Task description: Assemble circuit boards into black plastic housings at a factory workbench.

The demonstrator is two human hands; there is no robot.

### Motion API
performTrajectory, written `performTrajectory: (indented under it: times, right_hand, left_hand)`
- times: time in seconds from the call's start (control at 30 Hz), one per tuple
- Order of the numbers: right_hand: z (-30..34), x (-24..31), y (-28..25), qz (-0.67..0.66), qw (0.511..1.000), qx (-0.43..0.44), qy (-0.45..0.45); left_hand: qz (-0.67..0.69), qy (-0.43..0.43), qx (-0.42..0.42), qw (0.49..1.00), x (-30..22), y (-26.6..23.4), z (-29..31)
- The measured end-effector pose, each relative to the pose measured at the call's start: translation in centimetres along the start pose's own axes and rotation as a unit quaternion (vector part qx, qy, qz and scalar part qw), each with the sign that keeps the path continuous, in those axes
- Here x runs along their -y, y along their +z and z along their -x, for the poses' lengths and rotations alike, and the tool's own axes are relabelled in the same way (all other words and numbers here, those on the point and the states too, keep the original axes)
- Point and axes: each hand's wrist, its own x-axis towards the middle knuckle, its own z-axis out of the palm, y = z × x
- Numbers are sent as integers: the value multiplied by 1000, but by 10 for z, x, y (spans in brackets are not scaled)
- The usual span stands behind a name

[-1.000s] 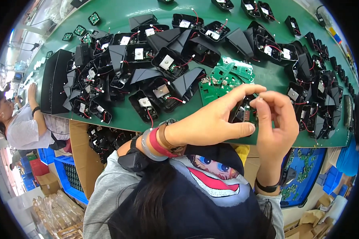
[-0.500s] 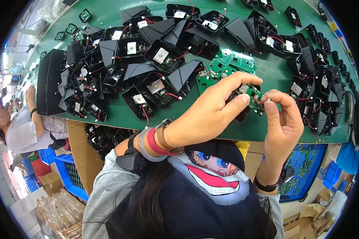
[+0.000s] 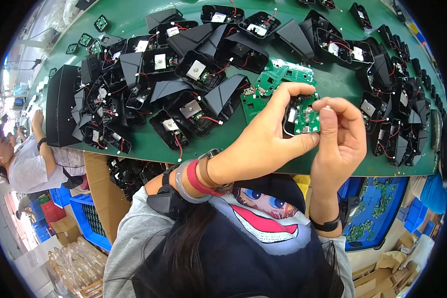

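My left hand (image 3: 265,136) is curled around a small black plastic housing (image 3: 286,118) near the table's front edge. A green circuit board (image 3: 308,119) lies at the housing's opening, between my left thumb and index finger. At the board's right edge, my right hand (image 3: 340,141) has thumb and index finger pinched together. A small whitish bit shows at those fingertips, too small to name. Just beyond my left hand, larger green circuit boards (image 3: 290,73) lie overlapped on the green table (image 3: 340,84).
Many black housings (image 3: 191,107) with red wires crowd the table to the left and far side; another group (image 3: 400,107) stands at the right. A tall black box (image 3: 60,107) is at far left. Below the table's right side, a blue tray (image 3: 377,208) holds small boards. A co-worker (image 3: 27,159) sits at left.
The circuit board has turned to face up more squarely, and the housing beneath it shows more. Both hands have shifted slightly left, the right hand now closer to the board.
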Motion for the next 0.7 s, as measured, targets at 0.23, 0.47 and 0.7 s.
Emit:
performTrajectory:
  times: [0.23,0.47,0.7]
  right_hand:
    - [-5,17,-12,253,962,64,-75]
    - [-11,23,-21,406,880,167,-182]
    - [-9,18,-28,339,918,175,-104]
  left_hand:
    - [-157,139,-7,978,14,-5,-3]
    - [-267,212,-63,938,15,-1,-2]
    - [-267,117,-57,955,9,1,-3]
